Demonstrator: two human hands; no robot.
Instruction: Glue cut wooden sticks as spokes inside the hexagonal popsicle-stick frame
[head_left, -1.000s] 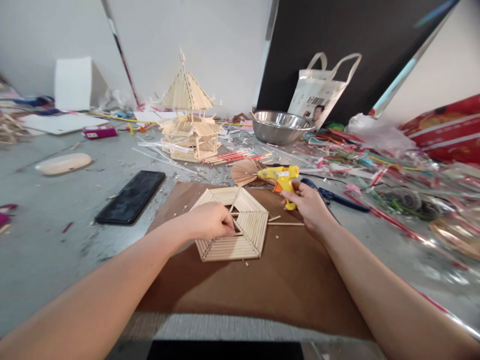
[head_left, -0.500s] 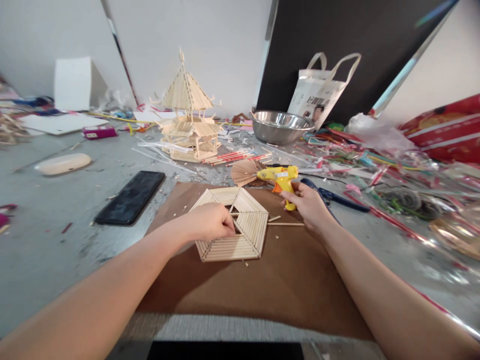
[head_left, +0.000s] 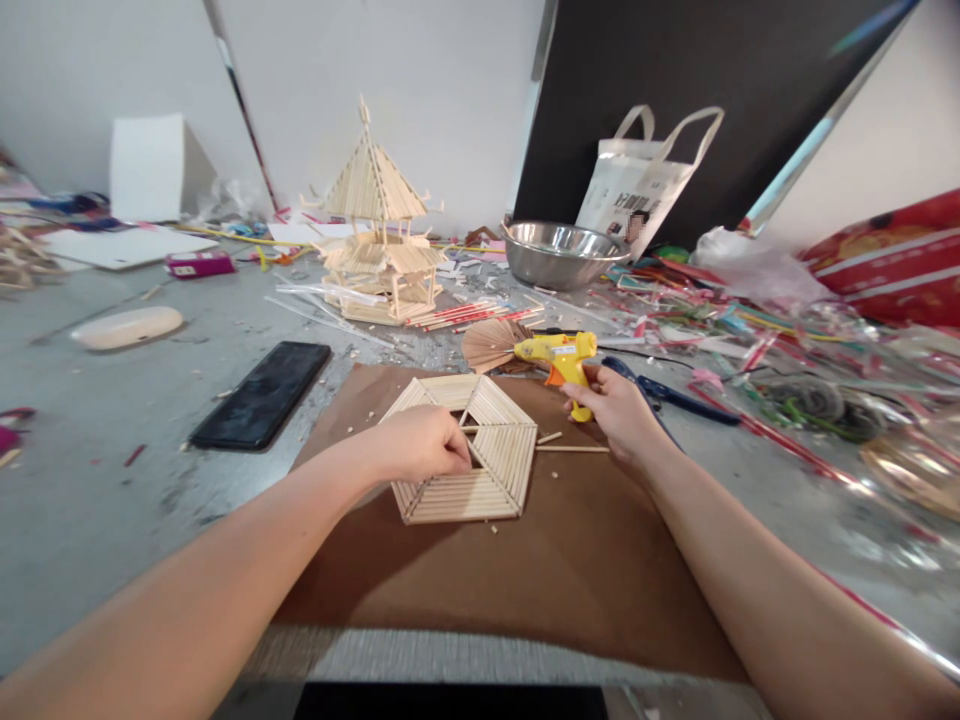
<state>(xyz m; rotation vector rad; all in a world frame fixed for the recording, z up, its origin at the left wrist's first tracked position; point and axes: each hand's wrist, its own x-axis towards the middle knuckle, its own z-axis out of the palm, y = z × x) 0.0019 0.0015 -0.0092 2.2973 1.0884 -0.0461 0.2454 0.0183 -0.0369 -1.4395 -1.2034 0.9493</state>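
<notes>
On a brown sheet (head_left: 592, 570) lies a six-sided panel of thin wooden sticks (head_left: 469, 495), with gaps near its centre. My left hand (head_left: 427, 443) rests over the panel's left and middle part, fingers closed and pointing down at the central gap; whatever is between the fingertips is hidden. My right hand (head_left: 611, 405) is closed around the grip of a yellow hot glue gun (head_left: 559, 350). The gun's nozzle points left, over a pleated brown paper fan shape (head_left: 489, 345). A loose stick (head_left: 574, 449) lies right of the panel, with a shorter piece beside it.
Behind stands a stick-built pagoda (head_left: 379, 190). A metal bowl (head_left: 564, 255) and a white bag (head_left: 637, 190) are at the back. A black phone (head_left: 261, 396) lies left, dark blue-handled pliers (head_left: 682, 398) right. Plastic scraps clutter the right side.
</notes>
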